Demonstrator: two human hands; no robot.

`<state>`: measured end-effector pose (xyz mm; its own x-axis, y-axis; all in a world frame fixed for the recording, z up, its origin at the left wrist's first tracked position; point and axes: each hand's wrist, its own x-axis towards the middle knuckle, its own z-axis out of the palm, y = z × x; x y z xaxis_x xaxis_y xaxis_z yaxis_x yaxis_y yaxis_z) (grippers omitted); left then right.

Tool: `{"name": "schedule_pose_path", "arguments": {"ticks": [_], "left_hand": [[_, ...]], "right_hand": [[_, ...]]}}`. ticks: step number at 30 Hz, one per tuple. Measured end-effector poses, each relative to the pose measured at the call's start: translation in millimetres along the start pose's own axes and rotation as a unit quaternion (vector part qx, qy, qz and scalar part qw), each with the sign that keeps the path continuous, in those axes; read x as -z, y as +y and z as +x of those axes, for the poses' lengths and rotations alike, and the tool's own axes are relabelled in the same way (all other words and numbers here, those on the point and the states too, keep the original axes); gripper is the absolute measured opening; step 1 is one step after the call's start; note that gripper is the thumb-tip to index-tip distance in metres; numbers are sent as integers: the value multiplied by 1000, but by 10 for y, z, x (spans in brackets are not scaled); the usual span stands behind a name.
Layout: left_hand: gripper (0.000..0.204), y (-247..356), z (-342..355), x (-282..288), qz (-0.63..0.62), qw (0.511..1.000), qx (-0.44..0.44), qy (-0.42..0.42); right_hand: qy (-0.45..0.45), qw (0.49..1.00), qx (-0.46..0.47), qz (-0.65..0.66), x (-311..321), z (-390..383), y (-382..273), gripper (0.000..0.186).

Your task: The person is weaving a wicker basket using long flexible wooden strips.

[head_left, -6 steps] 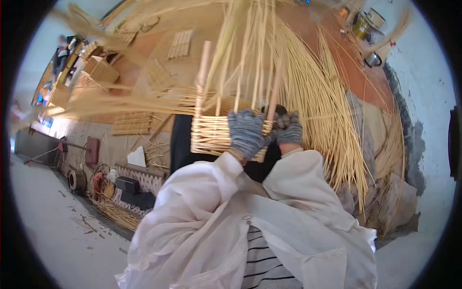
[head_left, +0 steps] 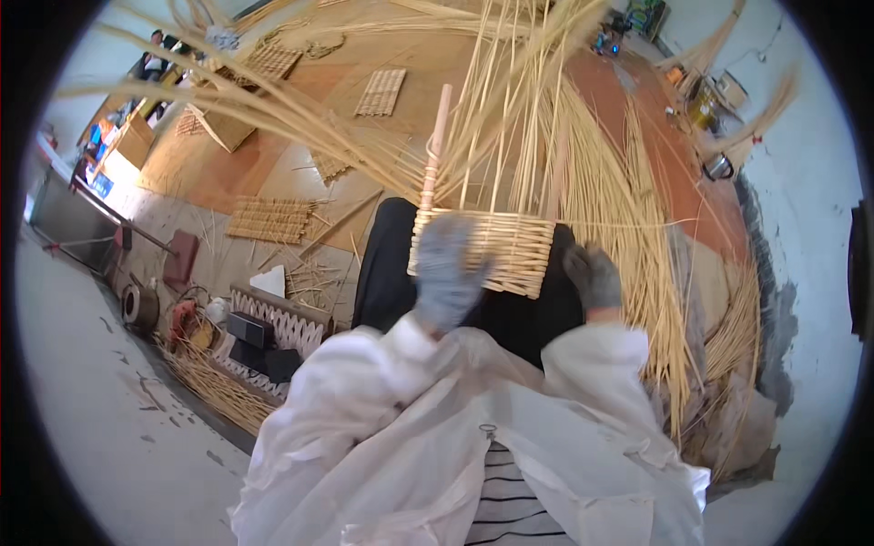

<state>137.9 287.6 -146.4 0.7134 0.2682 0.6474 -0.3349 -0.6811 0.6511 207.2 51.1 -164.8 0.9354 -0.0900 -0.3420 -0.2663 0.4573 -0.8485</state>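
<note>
The gloved left hand [head_left: 446, 273], blurred, is open with thumb apart over the left part of the one woven panel [head_left: 517, 250] at the frame's centre; the gloved right hand [head_left: 596, 275], half curled, is just beside the panel's right edge (whether it grips anything, I cannot tell). One thick rod [head_left: 439, 136] rises upper centre, one kettle [head_left: 719, 166] sits upper right

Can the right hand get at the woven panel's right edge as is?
Probably yes: the right hand is just right of the woven panel, with only the dark trouser leg showing between. The left hand is over the panel's left part, apparently out of the way.
</note>
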Motion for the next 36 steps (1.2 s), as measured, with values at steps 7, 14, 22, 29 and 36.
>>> {"name": "schedule_pose_path", "arguments": {"ticks": [7,14,22,29,36], "left_hand": [[47,-674,399,109,-241,938,245,48],[36,-651,443,133,-146,959,235,55],[46,-851,523,148,-226,940,246,69],[50,-749,473,192,-201,943,258,63],[40,-1050,789,305,-187,934,291,-88]], "right_hand": [[-231,692,487,-481,-2093,-649,-188,18],[-314,305,474,-764,-2903,-387,-148,23],[-284,514,448,-674,-3105,-491,-173,37],[-262,897,253,-251,-2152,-594,-123,25],[-113,993,28,-30,-1247,259,-79,19]]}}
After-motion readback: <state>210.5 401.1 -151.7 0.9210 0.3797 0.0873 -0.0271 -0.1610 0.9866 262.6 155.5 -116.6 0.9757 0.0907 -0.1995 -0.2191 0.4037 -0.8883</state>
